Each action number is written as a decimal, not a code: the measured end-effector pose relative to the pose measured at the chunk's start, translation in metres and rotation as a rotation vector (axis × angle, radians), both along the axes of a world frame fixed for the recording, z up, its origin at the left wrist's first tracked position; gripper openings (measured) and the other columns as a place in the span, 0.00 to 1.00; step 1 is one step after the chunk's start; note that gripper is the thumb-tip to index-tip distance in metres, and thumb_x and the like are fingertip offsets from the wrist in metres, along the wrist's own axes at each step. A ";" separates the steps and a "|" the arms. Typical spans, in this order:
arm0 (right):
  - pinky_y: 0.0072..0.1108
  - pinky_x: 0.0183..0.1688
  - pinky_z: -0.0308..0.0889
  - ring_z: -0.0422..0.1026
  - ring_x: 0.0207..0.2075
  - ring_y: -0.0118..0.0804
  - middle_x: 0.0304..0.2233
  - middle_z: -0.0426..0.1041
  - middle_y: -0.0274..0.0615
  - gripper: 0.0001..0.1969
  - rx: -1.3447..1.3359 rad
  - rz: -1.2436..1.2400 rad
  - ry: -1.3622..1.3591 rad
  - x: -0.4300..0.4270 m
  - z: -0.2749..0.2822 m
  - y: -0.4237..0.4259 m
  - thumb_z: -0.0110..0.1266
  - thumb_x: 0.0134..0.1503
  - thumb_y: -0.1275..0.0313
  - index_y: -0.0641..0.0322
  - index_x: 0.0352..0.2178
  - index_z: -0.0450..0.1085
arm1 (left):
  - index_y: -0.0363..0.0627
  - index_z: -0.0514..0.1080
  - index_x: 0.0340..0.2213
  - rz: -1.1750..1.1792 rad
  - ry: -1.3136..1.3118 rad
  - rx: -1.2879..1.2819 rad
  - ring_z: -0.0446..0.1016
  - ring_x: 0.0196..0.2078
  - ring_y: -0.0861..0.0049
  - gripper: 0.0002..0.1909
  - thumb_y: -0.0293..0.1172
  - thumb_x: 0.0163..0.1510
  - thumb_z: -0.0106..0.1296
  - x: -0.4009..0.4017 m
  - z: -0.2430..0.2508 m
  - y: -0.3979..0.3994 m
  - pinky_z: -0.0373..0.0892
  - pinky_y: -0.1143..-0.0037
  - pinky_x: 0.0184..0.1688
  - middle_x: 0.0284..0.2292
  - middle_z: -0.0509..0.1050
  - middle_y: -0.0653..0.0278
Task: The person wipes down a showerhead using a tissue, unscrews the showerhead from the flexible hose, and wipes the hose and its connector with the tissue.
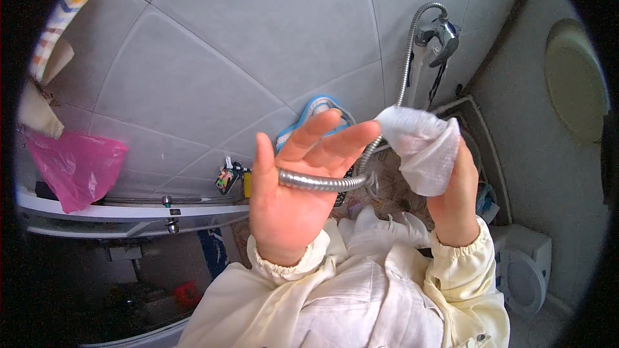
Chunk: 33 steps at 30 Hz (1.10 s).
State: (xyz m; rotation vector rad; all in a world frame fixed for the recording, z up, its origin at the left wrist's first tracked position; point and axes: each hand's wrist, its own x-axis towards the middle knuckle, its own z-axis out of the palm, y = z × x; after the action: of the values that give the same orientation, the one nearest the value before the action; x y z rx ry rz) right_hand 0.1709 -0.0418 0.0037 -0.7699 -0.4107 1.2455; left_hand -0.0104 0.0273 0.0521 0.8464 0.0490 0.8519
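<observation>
A ribbed metal shower hose point(324, 182) lies across the palm of my left hand point(300, 203) and passes over the web by the thumb. The fingers and thumb of that hand are spread, so the hose is carried rather than clasped. Its far end beyond the thumb is hidden behind the hand. To the right, my right hand point(457, 198) grips a crumpled white cloth point(420, 150) from its right side. The cloth's upper left corner comes close to the left fingertips and covers part of the hose rising to the wall.
A chrome mixer tap point(437, 38) is fixed to the grey tiled wall point(271, 34). A pink plastic bag point(80, 166) hangs at left above a white-edged bar point(203, 211). Behind my left fingers is a blue-and-white item point(292, 136). At lower right stands a white fixture point(524, 270).
</observation>
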 end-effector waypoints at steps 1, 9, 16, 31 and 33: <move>0.26 0.47 0.63 0.70 0.43 0.35 0.40 0.72 0.43 0.23 -0.020 -0.068 0.034 -0.002 0.002 0.001 0.32 0.61 0.58 0.67 0.44 0.65 | 0.48 0.60 0.53 -0.015 -0.012 -0.023 0.55 0.58 0.53 0.31 0.55 0.59 0.23 -0.002 0.000 0.001 0.42 0.57 0.61 0.50 0.63 0.44; 0.27 0.46 0.64 0.70 0.42 0.39 0.42 0.70 0.49 0.18 0.239 -0.134 -0.232 -0.041 -0.001 -0.010 0.40 0.59 0.65 0.71 0.40 0.68 | 0.52 0.60 0.53 0.044 -0.103 -0.038 0.57 0.58 0.59 0.27 0.53 0.60 0.28 -0.014 0.004 0.002 0.42 0.57 0.61 0.50 0.66 0.54; 0.31 0.33 0.65 0.69 0.33 0.50 0.30 0.69 0.48 0.15 0.348 -0.131 -1.015 -0.080 0.006 -0.001 0.51 0.46 0.78 0.63 0.38 0.65 | 0.52 0.58 0.54 0.104 -0.094 0.040 0.56 0.58 0.60 0.28 0.53 0.59 0.28 -0.015 0.000 -0.002 0.41 0.59 0.62 0.50 0.65 0.52; 0.22 0.21 0.60 0.63 0.15 0.33 0.14 0.63 0.42 0.11 0.209 0.266 -0.616 -0.056 0.013 -0.010 0.42 0.58 0.70 0.66 0.26 0.67 | 0.54 0.56 0.55 -0.081 -0.185 -0.113 0.56 0.58 0.59 0.29 0.55 0.59 0.25 -0.008 -0.001 -0.018 0.40 0.61 0.62 0.48 0.68 0.50; 0.24 0.24 0.61 0.67 0.19 0.40 0.18 0.66 0.44 0.09 0.389 0.356 -0.653 -0.049 0.013 -0.009 0.46 0.56 0.69 0.66 0.30 0.68 | 0.55 0.57 0.55 -0.064 -0.189 -0.103 0.56 0.58 0.60 0.28 0.54 0.59 0.26 -0.010 0.001 -0.016 0.39 0.61 0.62 0.47 0.69 0.52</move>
State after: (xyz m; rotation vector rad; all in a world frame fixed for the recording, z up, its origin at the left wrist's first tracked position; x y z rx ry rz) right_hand 0.1223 -0.0511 0.0164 -0.7709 -1.3294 1.1609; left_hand -0.0206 0.0118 0.0533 0.6645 -0.0988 0.8583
